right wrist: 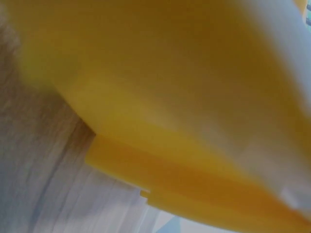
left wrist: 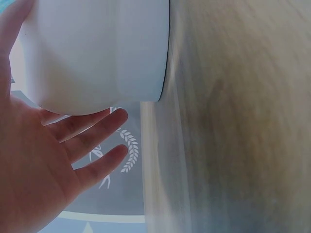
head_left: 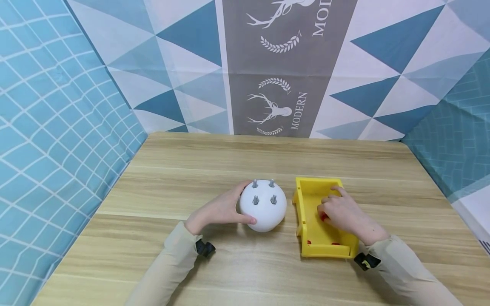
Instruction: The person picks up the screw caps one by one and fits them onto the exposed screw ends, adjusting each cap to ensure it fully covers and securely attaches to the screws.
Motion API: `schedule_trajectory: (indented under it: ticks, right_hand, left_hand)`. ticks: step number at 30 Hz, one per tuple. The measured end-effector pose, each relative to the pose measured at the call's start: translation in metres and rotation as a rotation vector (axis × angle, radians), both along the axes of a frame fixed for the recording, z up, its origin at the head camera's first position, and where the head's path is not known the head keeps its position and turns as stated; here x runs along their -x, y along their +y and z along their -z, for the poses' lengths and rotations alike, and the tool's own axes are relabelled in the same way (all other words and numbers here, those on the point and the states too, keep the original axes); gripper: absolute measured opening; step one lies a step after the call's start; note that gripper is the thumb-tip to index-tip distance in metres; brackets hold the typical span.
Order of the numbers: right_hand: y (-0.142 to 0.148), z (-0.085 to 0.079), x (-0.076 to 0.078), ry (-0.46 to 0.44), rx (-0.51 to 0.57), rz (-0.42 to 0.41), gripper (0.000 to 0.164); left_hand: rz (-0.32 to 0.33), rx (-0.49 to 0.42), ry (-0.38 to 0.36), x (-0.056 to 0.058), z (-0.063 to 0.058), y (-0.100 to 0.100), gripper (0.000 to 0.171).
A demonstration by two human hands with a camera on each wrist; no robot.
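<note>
A white, rounded, bowl-like body (head_left: 268,216) stands on the table with several metal bolts (head_left: 255,199) pointing up from its top. My left hand (head_left: 226,208) holds its left side, thumb along the front and fingers round the back. In the left wrist view, some fingers (left wrist: 97,136) reach out beneath the white wall, apart from each other. Inside a yellow bin (head_left: 300,212), my right hand (head_left: 340,212) pinches a small red piece (head_left: 324,216) at its curled fingertips. The right wrist view is blurred and filled mostly by the bin wall (right wrist: 146,160).
More small red bits (head_left: 335,244) lie at the front end of the bin, behind its low lip. The bin sits just right of the white body on the wood-grain table (head_left: 172,170). A patterned cloth backdrop (head_left: 268,68) rises behind the table's far edge.
</note>
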State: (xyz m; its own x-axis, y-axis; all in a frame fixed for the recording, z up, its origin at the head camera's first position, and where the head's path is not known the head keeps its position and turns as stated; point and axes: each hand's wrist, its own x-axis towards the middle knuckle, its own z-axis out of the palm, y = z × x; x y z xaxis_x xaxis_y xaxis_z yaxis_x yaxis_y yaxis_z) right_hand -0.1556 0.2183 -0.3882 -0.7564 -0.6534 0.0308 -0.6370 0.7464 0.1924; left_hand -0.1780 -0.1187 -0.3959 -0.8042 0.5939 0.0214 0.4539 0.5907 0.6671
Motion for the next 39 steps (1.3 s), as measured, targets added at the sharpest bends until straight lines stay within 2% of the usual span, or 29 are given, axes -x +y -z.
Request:
schedule_trajectory:
  ticks: [9,22,28,39]
  right_hand:
    - [-0.001,0.0,-0.002,0.021,0.055,-0.001,0.019]
    - [0.002,-0.01,-0.009,-0.038,0.189,0.062,0.02]
    - [0.003,-0.02,-0.015,-0.006,0.236,0.082,0.018]
    - [0.0,-0.034,-0.023,0.041,0.249,0.098,0.015]
  left_hand:
    - [-0.001,0.006,0.013,-0.001,-0.001,0.0,0.106]
    - [-0.003,0.008,-0.002,0.0,0.0,0.001,0.108]
    - [-0.001,0.008,-0.002,0.0,-0.001,0.001,0.108]
    - [-0.004,0.007,-0.007,-0.001,-0.001,-0.001,0.108]
